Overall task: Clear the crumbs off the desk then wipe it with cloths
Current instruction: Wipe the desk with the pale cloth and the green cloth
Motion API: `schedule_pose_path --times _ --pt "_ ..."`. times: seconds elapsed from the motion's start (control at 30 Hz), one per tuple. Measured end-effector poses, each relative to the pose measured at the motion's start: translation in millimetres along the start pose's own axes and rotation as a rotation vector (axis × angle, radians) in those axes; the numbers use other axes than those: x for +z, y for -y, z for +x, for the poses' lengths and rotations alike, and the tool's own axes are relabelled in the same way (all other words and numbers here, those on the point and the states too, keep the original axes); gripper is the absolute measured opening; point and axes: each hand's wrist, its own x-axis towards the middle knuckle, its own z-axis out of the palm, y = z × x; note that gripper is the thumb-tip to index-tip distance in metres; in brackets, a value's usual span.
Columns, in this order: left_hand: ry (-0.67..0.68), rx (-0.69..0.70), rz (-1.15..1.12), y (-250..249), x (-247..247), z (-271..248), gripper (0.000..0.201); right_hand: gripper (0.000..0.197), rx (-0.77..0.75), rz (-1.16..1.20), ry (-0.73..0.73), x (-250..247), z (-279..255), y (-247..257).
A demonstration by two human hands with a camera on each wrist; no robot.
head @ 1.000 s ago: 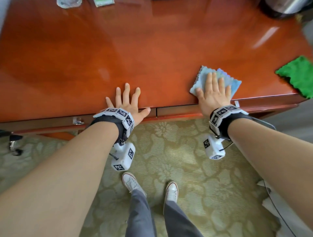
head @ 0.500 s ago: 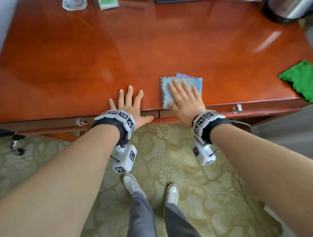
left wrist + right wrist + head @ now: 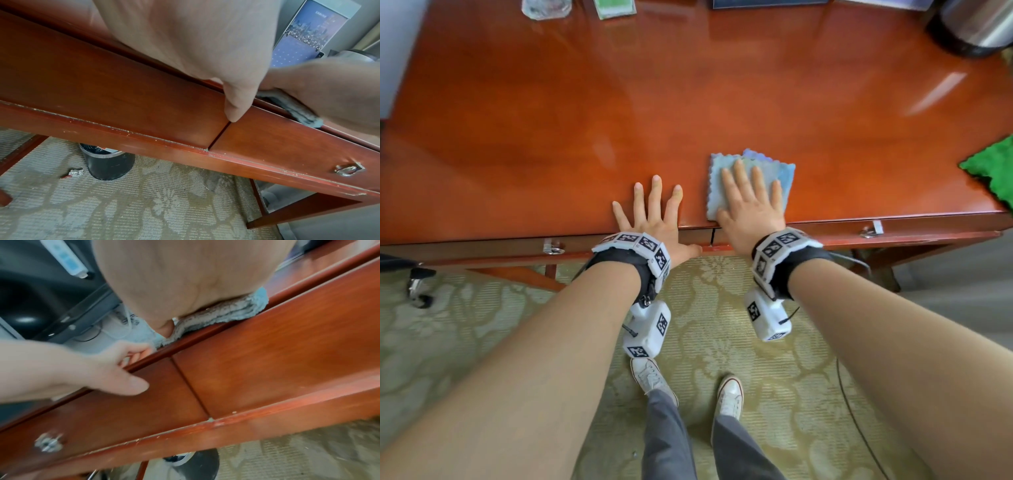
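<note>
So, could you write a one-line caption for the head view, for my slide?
Right hand presses a blue cloth flat at the desk edge; left hand rests open beside it.

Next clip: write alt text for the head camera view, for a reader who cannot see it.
Seen from above, the right hand presses flat on a light blue cloth at the front edge of a glossy red-brown wooden desk, and the left hand lies flat beside it, fingers spread. A green cloth lies at the desk's right edge.
</note>
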Motion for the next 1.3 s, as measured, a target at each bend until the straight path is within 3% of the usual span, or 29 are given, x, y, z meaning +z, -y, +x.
schedule_pose_path --times 0.1,0.23,0.5,0.63,0.73,0.83,0.93,1.0,1.07,1.2,1.3 --pt "-0.010 -0.006 -0.030 0 1 1 0.112 0.067 -0.151 -0.023 0.019 9 3 26" --pt "-0.004 0.001 -0.029 2 -2 -1 0.113 0.068 -0.234 -0.058 0.014 9 7 10" --pt "0.083 0.026 -0.053 7 -9 -1 0.115 0.069 0.059 0.029 0.014 -18 21 -56" --pt "0.058 0.028 -0.053 6 -7 -1 0.118 0.070 0.156 0.033 0.023 -22 23 -29" --pt "0.071 0.032 -0.048 5 -10 -2 0.117 0.071 0.059 0.014 0.076 -18 22 7" --pt "0.071 0.048 -0.002 10 -26 -3 0.099 0.069 -0.065 0.006 0.134 -15 25 40" --pt "-0.185 0.134 0.080 14 -51 9 0.053 0.066 -0.151 0.002 0.204 -23 35 40" --pt "-0.260 0.142 0.008 18 -66 27 0.045 0.064 -0.196 0.002 0.220 -30 42 22" --pt "-0.180 0.116 -0.094 22 -79 51 0.051 0.062 -0.156 0.035 0.182 -35 49 0" --pt "0.105 0.025 -0.097 25 -84 87 0.068 0.061 0.046 0.106 0.138 -46 61 -36" --pt "0.166 0.015 -0.035 23 -73 95 0.085 0.063 0.176 0.122 0.124 -57 77 -43"
